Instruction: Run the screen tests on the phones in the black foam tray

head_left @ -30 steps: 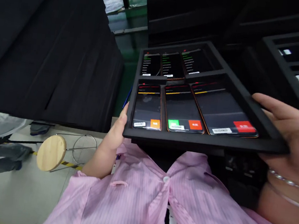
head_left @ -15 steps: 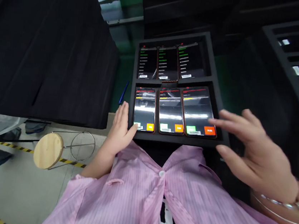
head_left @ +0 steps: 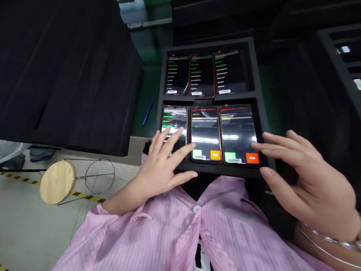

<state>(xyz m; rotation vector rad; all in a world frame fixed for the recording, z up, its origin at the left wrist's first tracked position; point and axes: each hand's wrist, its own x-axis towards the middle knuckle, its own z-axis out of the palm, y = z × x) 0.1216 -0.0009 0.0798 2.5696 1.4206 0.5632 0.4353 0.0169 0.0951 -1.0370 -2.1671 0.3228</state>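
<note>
A black tray [head_left: 260, 90] holds smartphones in two rows of three. My left hand [head_left: 160, 170] is spread over the near-left phone [head_left: 176, 115], whose lower part it hides; a fingertip is at the green button of the near-middle phone [head_left: 206, 127]. Whether it touches the glass I cannot tell. At the tray's right edge my right hand [head_left: 311, 185] is open, fingers apart, its fingertips beside the orange-red button of the near-right phone [head_left: 238, 124]. In the far row, the left phone [head_left: 176, 76], middle phone [head_left: 202, 77] and right phone [head_left: 228, 73] show lists with green lines.
A blue pen [head_left: 148, 112] lies left of the tray on the green tabletop [head_left: 147, 86]. Another tray [head_left: 341, 69] with phones stands at the right. Black curtain cloth [head_left: 61, 61] hangs at the left, and a round wooden stool [head_left: 58, 182] is on the floor.
My left hand has moved right, from the near-left phone to the middle one's green button. The near-left screen has switched to a list with green lines. My right hand has barely moved.
</note>
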